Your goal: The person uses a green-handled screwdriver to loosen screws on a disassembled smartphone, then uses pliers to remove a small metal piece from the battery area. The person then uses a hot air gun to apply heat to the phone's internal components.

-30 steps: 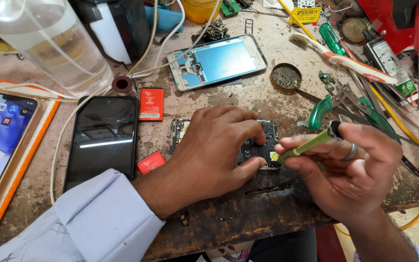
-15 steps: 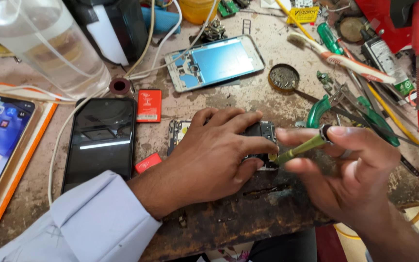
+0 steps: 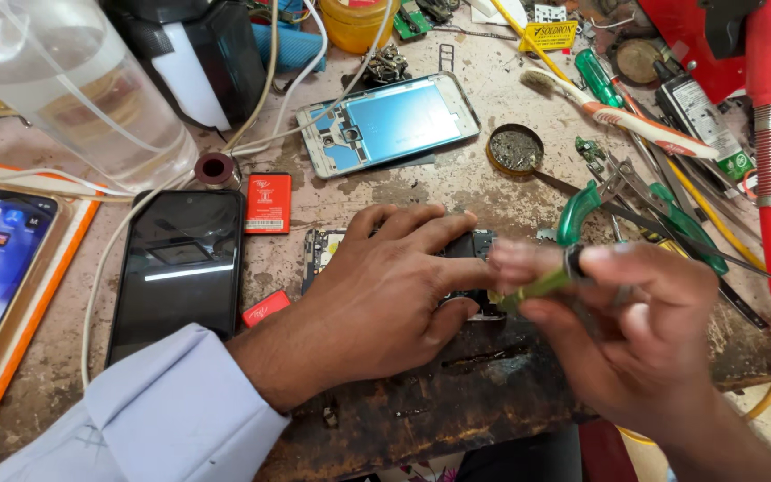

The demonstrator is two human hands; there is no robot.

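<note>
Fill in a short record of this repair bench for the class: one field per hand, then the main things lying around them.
Left hand: pressed flat on an opened phone, holding it on the workbench
Right hand: grips a green-handled tool, tip at the phone; blurred
Left of the hands: black phone, screen dark; red battery
Behind: blue phone frame, round tin
Right: green pliers, toothbrush

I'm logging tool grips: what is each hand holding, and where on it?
Right hand grips a green-handled tool by its handle. Left hand holds nothing; it lies flat on the opened phone.
</note>
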